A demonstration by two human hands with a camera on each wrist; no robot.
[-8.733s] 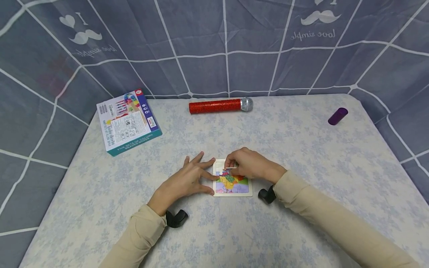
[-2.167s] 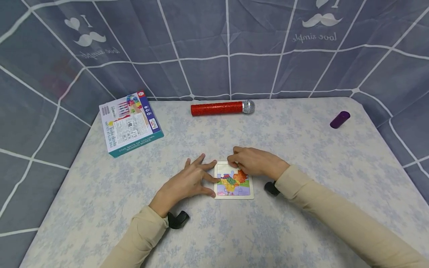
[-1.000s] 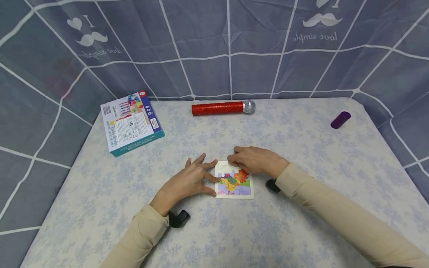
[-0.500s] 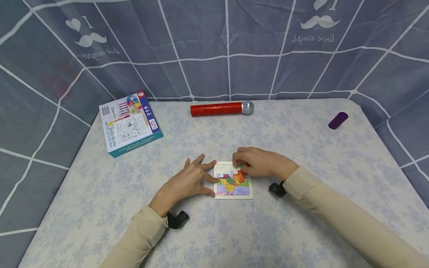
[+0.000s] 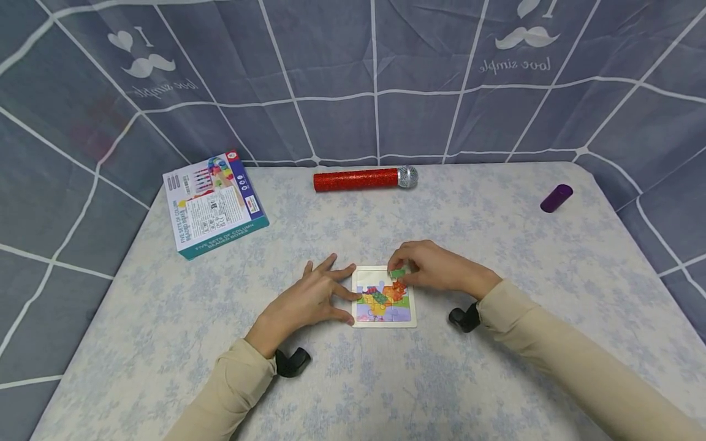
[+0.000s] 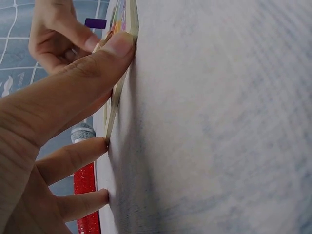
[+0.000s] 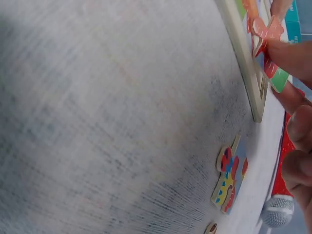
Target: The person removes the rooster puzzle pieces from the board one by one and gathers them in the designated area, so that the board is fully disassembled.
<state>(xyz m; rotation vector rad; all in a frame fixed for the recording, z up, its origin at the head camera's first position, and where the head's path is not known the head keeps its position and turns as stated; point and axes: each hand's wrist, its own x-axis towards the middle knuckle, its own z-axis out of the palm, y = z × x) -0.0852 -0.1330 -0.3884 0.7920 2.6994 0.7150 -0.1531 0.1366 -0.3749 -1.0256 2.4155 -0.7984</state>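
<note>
A small jigsaw in a cream frame (image 5: 386, 324) lies mid-table, showing a colourful bird-like picture, with bare backing along its upper part. My left hand (image 5: 309, 297) is spread at the frame's left side, thumb near the lower corner and fingertips along the edge; in the left wrist view its thumb (image 6: 119, 45) presses on the rim. Over the frame's upper right corner, my right hand (image 5: 436, 266) pinches a puzzle piece (image 5: 397, 274) between thumb and fingers. That piece, tilted in the right wrist view, shows green, red and pink parts.
Loose puzzle pieces (image 7: 229, 175) lie beside the frame, hidden by the right hand in the head view. A red glittery microphone (image 5: 361, 179) lies at the back, a bead-set box (image 5: 215, 205) back left, and a purple cylinder (image 5: 556, 198) back right.
My right hand has shifted right from the frame's top middle to its upper right corner, and the green part of the pinched piece has come into view. My left hand stays put.
</note>
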